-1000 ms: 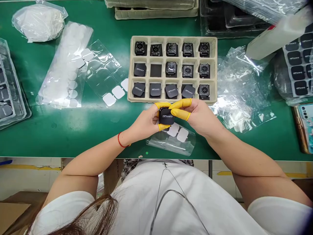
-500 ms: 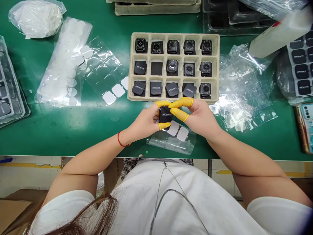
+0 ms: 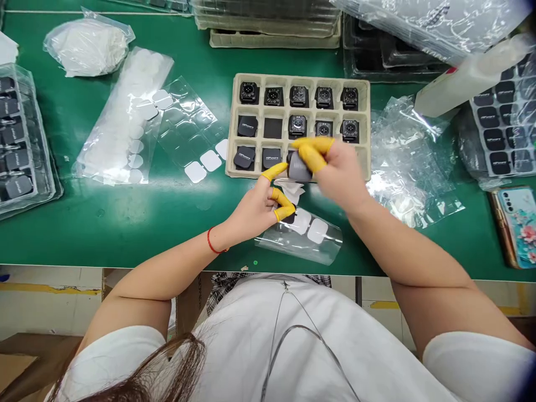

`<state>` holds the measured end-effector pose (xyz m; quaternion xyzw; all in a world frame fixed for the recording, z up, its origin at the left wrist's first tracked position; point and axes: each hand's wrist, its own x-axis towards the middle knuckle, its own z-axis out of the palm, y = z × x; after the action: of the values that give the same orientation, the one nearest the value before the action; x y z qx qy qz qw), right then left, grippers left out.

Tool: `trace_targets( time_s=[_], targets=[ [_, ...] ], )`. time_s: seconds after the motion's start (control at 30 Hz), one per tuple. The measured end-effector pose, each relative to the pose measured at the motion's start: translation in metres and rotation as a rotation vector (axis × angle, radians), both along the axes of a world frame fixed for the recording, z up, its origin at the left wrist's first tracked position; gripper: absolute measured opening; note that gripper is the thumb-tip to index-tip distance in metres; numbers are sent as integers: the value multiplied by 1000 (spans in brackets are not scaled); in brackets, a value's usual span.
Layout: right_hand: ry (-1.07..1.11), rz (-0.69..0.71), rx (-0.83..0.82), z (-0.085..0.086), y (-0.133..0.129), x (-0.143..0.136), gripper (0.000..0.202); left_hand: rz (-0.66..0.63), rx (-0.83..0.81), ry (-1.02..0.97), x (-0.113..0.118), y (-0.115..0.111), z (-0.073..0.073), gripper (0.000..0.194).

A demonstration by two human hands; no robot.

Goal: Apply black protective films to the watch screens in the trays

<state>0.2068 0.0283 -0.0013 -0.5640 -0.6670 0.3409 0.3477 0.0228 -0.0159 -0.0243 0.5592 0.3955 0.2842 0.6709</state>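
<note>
My right hand (image 3: 335, 167), with yellow finger cots, pinches a dark square watch (image 3: 299, 167) whose lettered face is blurred by motion. It is over the front row of the beige tray (image 3: 366, 162). My left hand (image 3: 262, 204), also in yellow cots, has its forefinger stretched out and apart from the thumb, holding nothing visible. Its thumb is by a dark piece on a clear film sheet (image 3: 330, 254) with white rounded-square stickers (image 3: 317, 230). A crumpled white piece (image 3: 292, 190) lies between tray and film. Watches lie in the tray, some lettered face up, others sensor side up; my right hand hides some pockets.
White stickers in a clear bag (image 3: 113, 128) and a clear sticker sheet (image 3: 188, 120) are at left. Crumpled clear film (image 3: 414, 167), a white bottle (image 3: 456, 84) and a phone (image 3: 517, 223) lie at right. Stacked trays (image 3: 272, 39) stand behind.
My right hand has moved the watch away from my left hand, up to the tray's front row. The left fingers have let go and spread. The view has shifted slightly.
</note>
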Motion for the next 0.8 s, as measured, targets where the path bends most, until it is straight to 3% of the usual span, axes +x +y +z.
trace_targets(
  time_s=[0.1, 0.2, 0.27, 0.37, 0.53, 0.63, 0.73, 0.8],
  targets=[
    [-129, -98, 193, -13, 58, -9, 24, 3, -6, 22, -2, 5, -1, 68],
    [-309, -12, 250, -34, 103, -18, 23, -19, 33, 40, -3, 7, -3, 57],
    [-409, 46, 289, -44, 117, -14, 22, -24, 67, 37, -4, 6, -1, 52],
    [-533, 95, 344, -48, 119, 12, 27, -28, 116, 37, -6, 3, 3, 48],
    [-638, 226, 301, -40, 111, 47, 32, -67, 170, 64, -6, 0, 5, 45],
    [-608, 217, 295, -35, 110, 41, 25, -46, 173, 42, -4, 2, -1, 44],
    [-595, 80, 301, -28, 101, 29, 11, -1, 121, 22, -2, 5, -7, 42],
    [-488, 17, 254, -22, 83, 22, 21, 33, 65, 13, -1, 7, -9, 46]
  ],
)
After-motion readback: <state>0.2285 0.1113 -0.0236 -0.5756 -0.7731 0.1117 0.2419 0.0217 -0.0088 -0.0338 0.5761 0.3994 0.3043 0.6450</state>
